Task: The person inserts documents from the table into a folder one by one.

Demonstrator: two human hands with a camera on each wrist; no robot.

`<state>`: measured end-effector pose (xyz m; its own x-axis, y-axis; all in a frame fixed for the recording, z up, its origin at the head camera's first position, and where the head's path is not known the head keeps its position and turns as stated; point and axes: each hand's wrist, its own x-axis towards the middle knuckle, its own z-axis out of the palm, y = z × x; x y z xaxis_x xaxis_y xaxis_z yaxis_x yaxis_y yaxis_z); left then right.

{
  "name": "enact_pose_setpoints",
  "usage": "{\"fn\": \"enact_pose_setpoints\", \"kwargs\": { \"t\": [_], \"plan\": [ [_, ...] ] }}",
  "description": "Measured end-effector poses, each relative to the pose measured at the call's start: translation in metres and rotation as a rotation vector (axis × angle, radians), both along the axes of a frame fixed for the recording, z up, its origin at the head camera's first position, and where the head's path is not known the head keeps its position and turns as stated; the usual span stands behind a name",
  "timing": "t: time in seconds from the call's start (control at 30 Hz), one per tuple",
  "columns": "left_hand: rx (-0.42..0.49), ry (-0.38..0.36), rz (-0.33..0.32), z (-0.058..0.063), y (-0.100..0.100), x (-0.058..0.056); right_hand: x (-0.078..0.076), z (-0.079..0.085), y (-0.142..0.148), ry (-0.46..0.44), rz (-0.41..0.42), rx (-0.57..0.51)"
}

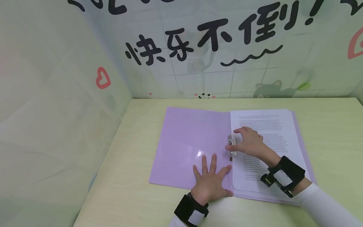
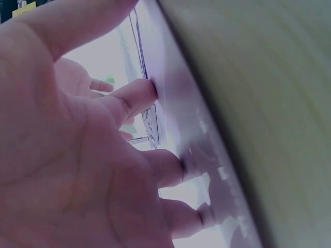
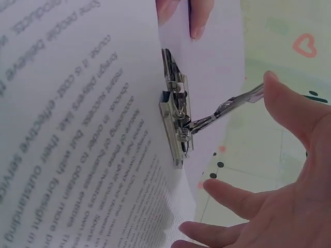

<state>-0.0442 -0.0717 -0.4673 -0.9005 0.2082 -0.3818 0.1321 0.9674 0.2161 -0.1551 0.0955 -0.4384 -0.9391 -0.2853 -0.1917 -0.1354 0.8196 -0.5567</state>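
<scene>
A purple folder lies spread flat, with printed sheets on its right side. At the spine a metal clip lies over the sheets' inner edge. Its lever stands up at a slant, and the thumb tip of my right hand touches the lever's end. The other right fingers are spread above the paper and hold nothing. My left hand rests with fingers spread on the lower part of the left cover and the spine. In the left wrist view its fingertips press on the purple cover.
The folder lies on a pale wooden table. A sheet-covered wall with black lettering stands behind the table, and a pale side sheet hangs along the left edge.
</scene>
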Motion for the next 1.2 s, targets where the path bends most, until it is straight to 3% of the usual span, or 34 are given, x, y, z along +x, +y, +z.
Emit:
{"fn": "enact_pose_setpoints", "kwargs": {
  "t": [0.3, 1.2],
  "plan": [
    [0.015, 0.001, -0.001, 0.002, -0.003, 0.000, 0.003, -0.002, 0.001, 0.006, 0.036, 0.136],
    [0.019, -0.006, -0.010, 0.002, -0.004, 0.004, 0.014, -0.022, 0.002, 0.007, 0.048, 0.197]
  ]
}}
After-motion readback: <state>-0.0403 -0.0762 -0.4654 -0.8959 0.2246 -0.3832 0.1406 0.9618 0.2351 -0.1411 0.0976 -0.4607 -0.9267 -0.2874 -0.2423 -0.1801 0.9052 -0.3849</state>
